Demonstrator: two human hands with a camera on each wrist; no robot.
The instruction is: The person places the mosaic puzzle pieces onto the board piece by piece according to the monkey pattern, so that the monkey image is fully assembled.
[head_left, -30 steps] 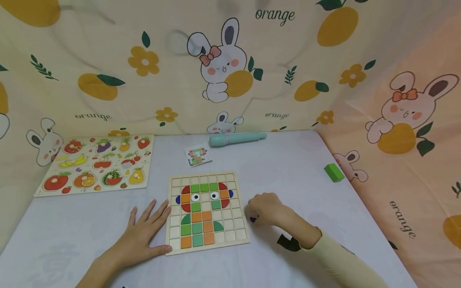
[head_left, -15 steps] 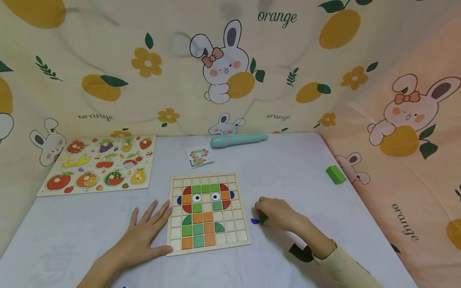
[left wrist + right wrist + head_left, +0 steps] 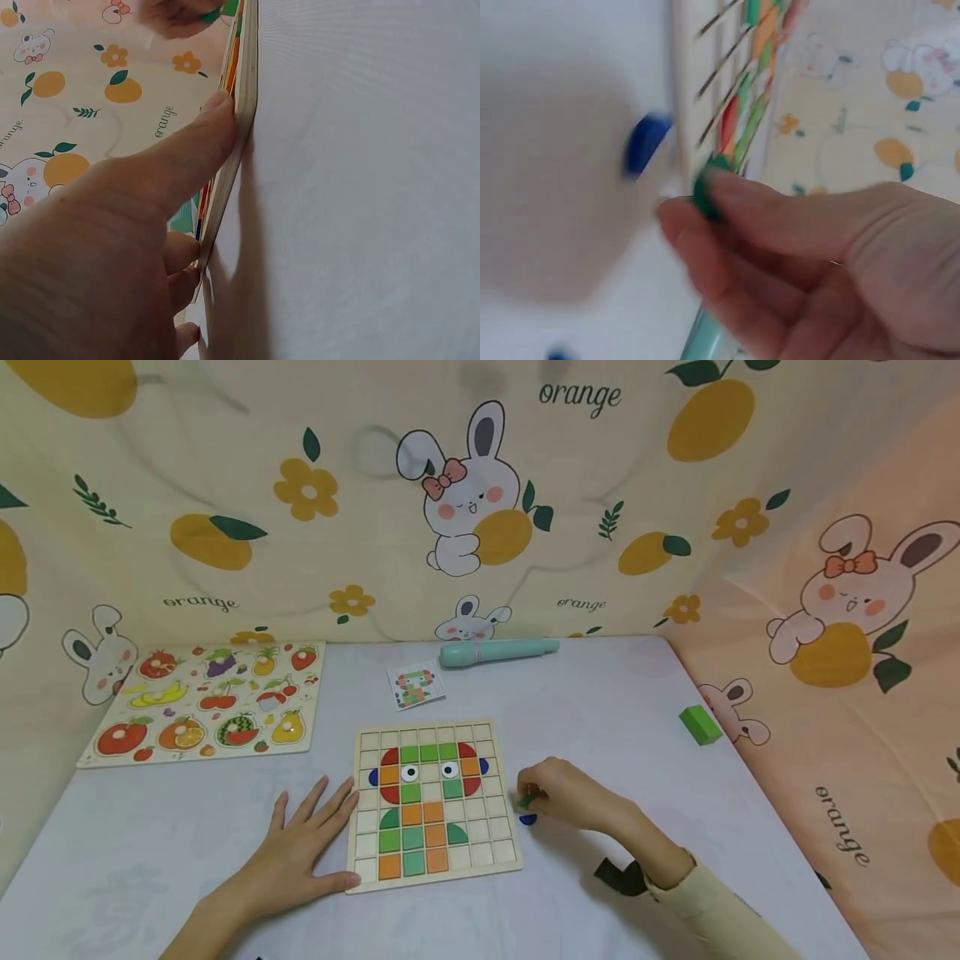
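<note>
A wooden grid board lies on the table, partly filled with coloured square and rounded tiles that form a figure with two eye tiles. My left hand lies with fingers spread along its left side, fingertips and thumb at the edge. Just off the right edge, my right hand pinches a small green tile between thumb and fingertips. Beneath that hand, a blue half-round tile sits on the table, seen also in the right wrist view.
Behind the board are a small pattern card and a teal pen-like stick. A fruit puzzle board lies at back left. Near the right table edge sits a green block. Printed cloth hangs behind.
My right hand first moved right, uncovering the blue tile and showing the green tile in its fingers, then came back left toward the board. My left hand stays at the board's edge.
</note>
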